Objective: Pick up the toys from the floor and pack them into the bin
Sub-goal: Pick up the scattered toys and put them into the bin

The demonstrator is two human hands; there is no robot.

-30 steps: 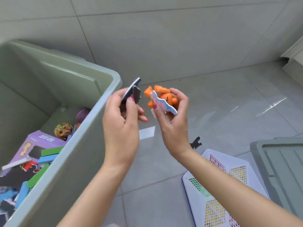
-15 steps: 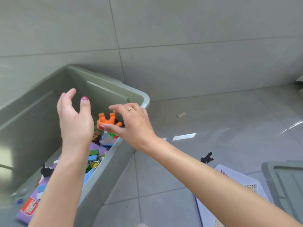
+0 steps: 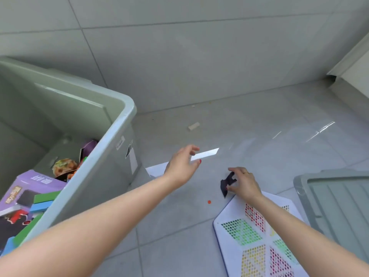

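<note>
A grey-green bin [image 3: 119, 126] stands at the left, holding a purple box [image 3: 34, 182], coloured blocks and other toys. On the floor to its right lies a flat black puzzle piece [image 3: 225, 183]. My right hand [image 3: 242, 183] pinches that piece between thumb and fingers, lifting one edge. My left hand [image 3: 182, 165] hovers over the floor between the bin and the piece, fingers loosely spread and holding nothing. A white pegboard with coloured grid patches [image 3: 257, 236] lies on the floor under my right forearm. A small orange bead [image 3: 209, 201] sits on the tile near the board.
A grey bin lid [image 3: 335, 200] lies at the right edge. A small beige block [image 3: 193, 126] rests on the floor near the wall. A tiled wall runs behind, with a door frame corner [image 3: 339, 70] at the upper right.
Both hands left the bin after dropping the orange toy and flat pieces inside. They swung right and down to the floor, and my right hand took hold of the black piece.
</note>
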